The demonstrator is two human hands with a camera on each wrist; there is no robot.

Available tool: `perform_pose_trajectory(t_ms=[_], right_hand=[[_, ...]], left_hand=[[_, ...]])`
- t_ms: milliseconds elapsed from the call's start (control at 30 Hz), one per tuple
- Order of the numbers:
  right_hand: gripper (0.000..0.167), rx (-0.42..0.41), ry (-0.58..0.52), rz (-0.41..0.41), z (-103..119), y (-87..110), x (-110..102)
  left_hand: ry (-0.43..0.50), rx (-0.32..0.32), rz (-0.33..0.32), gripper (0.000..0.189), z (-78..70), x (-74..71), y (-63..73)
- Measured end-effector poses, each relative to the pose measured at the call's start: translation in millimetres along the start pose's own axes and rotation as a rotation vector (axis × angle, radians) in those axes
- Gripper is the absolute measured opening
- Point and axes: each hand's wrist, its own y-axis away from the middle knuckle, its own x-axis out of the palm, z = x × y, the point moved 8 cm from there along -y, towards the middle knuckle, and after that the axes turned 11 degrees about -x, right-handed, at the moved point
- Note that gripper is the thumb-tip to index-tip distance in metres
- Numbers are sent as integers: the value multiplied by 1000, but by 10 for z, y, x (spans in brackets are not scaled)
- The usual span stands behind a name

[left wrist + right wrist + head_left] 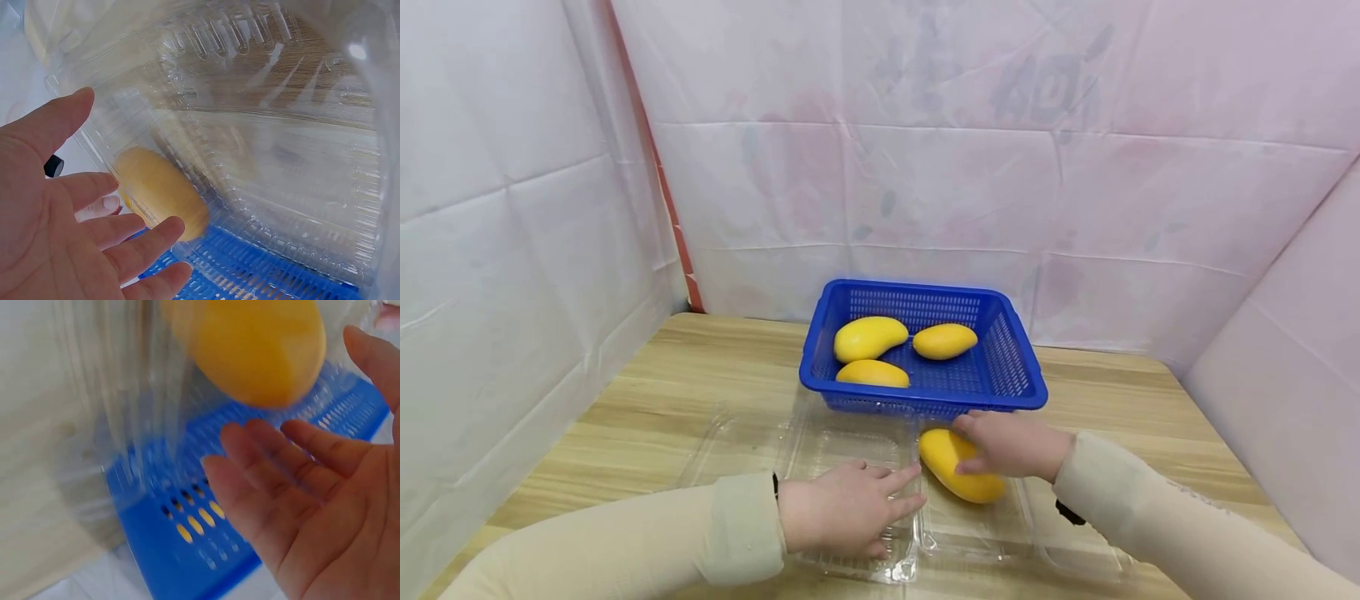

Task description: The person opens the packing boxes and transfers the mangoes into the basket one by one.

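Note:
A yellow-orange mango (955,467) lies in a clear plastic container (936,537), tilted across it. My right hand (1015,446) is over the mango's right side. The right wrist view shows its fingers relaxed and apart from the mango (265,353), with nothing gripped. My left hand (850,508) is spread with straight fingers over the clear container's left part (857,437), its fingertips pointing at the mango. In the left wrist view the left palm (69,231) faces the camera, and the mango (162,190) shows beside the fingertips.
Behind the containers stands a blue perforated basket (1037,396) holding several mangoes (868,337). More clear plastic (737,446) lies to the left, and another clear piece (1082,554) lies at the right under the forearm. White sheets (940,192) enclose the wooden table (647,392).

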Motion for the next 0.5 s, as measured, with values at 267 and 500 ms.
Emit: perform_pose_trajectory(t_ms=[267, 500], right_hand=[[69, 124, -43, 2, -28, -35, 183], [72, 147, -56, -26, 9, -57, 249]], left_hand=[[11, -7, 21, 70, 8, 9, -1], [12, -4, 33, 69, 2, 18, -5]])
